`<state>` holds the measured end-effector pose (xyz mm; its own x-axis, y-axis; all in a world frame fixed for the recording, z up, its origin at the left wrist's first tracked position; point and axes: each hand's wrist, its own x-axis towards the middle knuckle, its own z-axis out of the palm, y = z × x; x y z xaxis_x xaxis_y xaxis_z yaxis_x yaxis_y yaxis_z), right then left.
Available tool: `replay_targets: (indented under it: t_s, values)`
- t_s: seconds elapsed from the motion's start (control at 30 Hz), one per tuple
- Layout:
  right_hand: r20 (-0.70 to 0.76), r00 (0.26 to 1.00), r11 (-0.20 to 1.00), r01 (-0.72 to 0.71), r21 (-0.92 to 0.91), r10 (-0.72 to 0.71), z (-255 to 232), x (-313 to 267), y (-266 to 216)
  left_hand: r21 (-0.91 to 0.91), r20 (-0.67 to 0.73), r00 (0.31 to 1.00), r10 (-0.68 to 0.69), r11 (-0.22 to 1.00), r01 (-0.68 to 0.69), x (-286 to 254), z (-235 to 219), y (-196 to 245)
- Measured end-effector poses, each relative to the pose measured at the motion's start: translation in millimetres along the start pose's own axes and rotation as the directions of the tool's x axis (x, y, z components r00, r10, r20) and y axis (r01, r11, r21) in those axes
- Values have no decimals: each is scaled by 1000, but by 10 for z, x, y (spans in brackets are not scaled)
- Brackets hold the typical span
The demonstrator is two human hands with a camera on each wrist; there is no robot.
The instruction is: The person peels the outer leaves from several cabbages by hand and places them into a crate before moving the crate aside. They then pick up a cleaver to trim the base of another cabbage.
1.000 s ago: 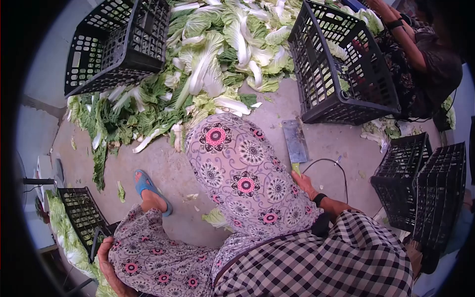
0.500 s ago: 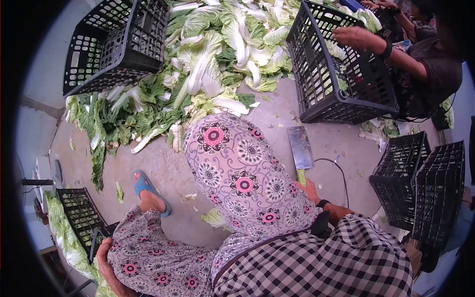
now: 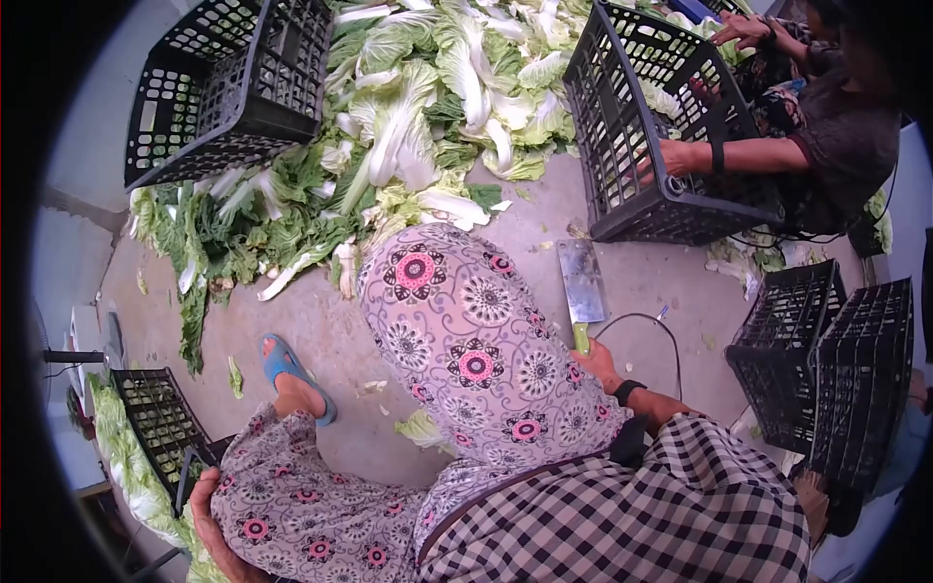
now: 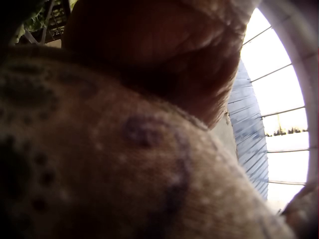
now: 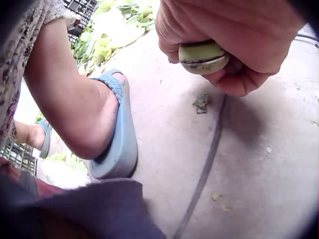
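My right hand (image 3: 598, 362) grips the green handle (image 3: 581, 337) of a cleaver, beside my right knee. Its broad metal blade (image 3: 582, 280) points away from me above the concrete floor. In the right wrist view the fingers (image 5: 244, 82) curl round the handle, whose butt end (image 5: 203, 57) faces the camera; the blade is hidden there. My left hand (image 3: 209, 520) rests on the knee of my flower-patterned trousers (image 3: 292, 486). Dark and close in the left wrist view, that hand (image 4: 164, 55) lies against the cloth, holding nothing visible.
A heap of Chinese cabbage leaves (image 3: 398, 126) lies ahead, between a black crate (image 3: 233, 87) at left and another crate (image 3: 632, 175) at right. Another person's hand (image 3: 680, 155) is at the right crate. More crates (image 3: 826, 369) stand at far right, near a thin cable (image 3: 675, 350).
The cleaver dipped towards me and tilted, then moved slightly away and left again. The other person has reached over and brought a hand to the right crate's near side. My left hand stays put.
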<state>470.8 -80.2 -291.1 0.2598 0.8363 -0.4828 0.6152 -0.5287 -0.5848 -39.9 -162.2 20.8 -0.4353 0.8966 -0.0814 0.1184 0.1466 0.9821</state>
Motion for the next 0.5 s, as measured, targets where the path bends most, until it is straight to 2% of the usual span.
replay_targets:
  t_s: [0.13,0.2,0.27,0.3,0.4,0.43,0.47,0.5]
  values:
    - [6,997,997,-79,0,79,-127,-89,50,-21,29,999,-40,999,41,18,-44,8]
    - [-14,1000,1000,-2,-29,1,-68,-162,224,-6,32,998,-56,998,56,21,-42,28]
    - [-40,995,994,88,-64,-90,201,-134,705,-15,-8,998,-60,998,60,25,-22,14]
    - [-52,995,989,94,114,-89,264,-165,750,-17,-29,998,-64,998,64,25,-20,4]
    - [7,998,997,57,-54,-57,72,-39,233,-42,-68,991,-112,993,109,34,-32,-24]
    - [-14,999,997,-48,63,49,21,59,11,-9,-19,997,-79,997,79,43,-51,-11]
    - [-19,998,994,-63,88,65,-49,202,-196,20,30,999,-44,999,43,46,-75,2]
    - [-80,997,992,2,127,8,-39,435,-241,43,77,997,-9,999,6,50,-88,7]
